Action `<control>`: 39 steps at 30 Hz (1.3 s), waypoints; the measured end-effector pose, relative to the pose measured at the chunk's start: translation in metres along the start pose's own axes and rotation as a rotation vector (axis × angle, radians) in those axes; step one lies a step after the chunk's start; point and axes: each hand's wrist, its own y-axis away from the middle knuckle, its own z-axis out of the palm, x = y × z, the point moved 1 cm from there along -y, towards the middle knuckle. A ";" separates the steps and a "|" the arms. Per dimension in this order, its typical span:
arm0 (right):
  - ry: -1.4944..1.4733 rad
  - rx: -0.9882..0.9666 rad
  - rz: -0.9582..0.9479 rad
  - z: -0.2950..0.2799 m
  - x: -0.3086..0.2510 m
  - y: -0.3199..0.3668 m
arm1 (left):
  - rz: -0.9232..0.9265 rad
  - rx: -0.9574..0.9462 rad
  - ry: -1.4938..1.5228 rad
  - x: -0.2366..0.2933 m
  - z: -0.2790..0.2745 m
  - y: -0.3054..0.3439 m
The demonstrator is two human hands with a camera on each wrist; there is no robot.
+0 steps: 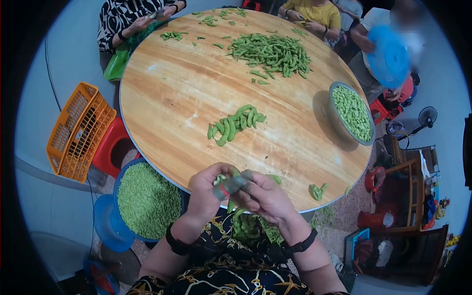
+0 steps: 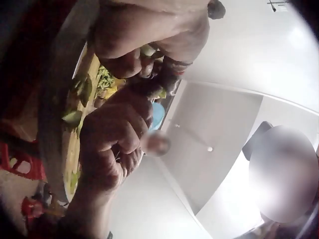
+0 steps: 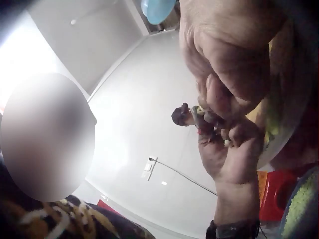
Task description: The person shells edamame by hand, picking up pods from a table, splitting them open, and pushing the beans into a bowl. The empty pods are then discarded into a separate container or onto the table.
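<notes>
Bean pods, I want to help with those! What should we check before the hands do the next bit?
1. Beans in the left hand: ok, a few show by its curled fingers.
2. Right hand close enough to help: ok, its fingers meet the left hand's.
3. Pod at the fingertips emptied: cannot tell, fingers cover most of it.
4. More pods in front: ok, a small pile lies on the table.
5. Plenty of room in the bowl: not ok, it looks nearly full.
</notes>
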 end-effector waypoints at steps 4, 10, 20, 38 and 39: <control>0.942 0.307 -0.516 0.000 -0.002 -0.004 | 0.349 0.171 -0.824 -0.004 0.000 -0.001; 0.324 0.121 -0.060 -0.011 -0.014 -0.010 | 0.200 0.150 -0.486 -0.001 -0.002 -0.002; 1.921 0.640 -0.525 -0.035 -0.084 -0.090 | 0.061 0.124 -0.429 -0.003 0.001 -0.004; 1.713 0.623 -0.534 -0.058 -0.110 -0.050 | 0.246 0.268 -0.179 0.029 -0.007 0.014; 1.748 0.584 -0.486 -0.056 -0.113 -0.046 | 0.354 0.368 -0.234 0.036 -0.022 0.024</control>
